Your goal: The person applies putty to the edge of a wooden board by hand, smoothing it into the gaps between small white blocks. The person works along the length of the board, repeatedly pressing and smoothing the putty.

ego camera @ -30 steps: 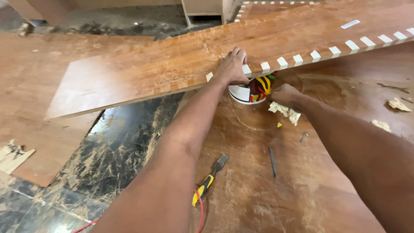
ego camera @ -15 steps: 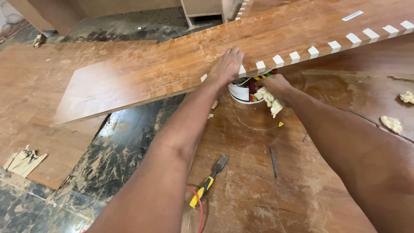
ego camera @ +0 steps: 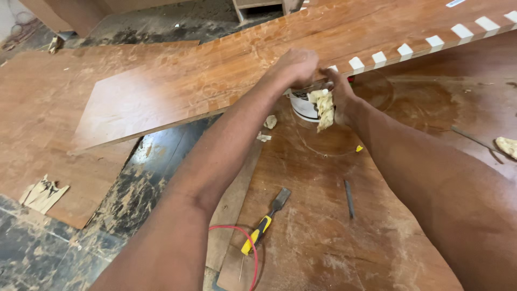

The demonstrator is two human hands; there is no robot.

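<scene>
My left hand (ego camera: 296,67) rests curled on the near edge of a long reddish-brown laminated board (ego camera: 215,75) that lies raised over the work surface. My right hand (ego camera: 336,94) is closed on a crumpled cream-coloured rag (ego camera: 325,108), just below the board's edge. Directly behind the rag sits a small white tub (ego camera: 301,105), partly hidden under the board and my hands. White tape strips (ego camera: 404,51) run along the board's edge to the right.
A yellow-handled chisel (ego camera: 265,222) and a red wire (ego camera: 242,242) lie near my left forearm. A thin dark rod (ego camera: 349,198) lies on the lower brown panel (ego camera: 350,242). Rag scraps (ego camera: 269,123) and another wad (ego camera: 506,145) are scattered. Dark marble floor (ego camera: 134,183) shows at left.
My right hand has picked the cream rag up from the panel and brought it to the board's edge. My left hand has curled on the edge. The view shifted closer.
</scene>
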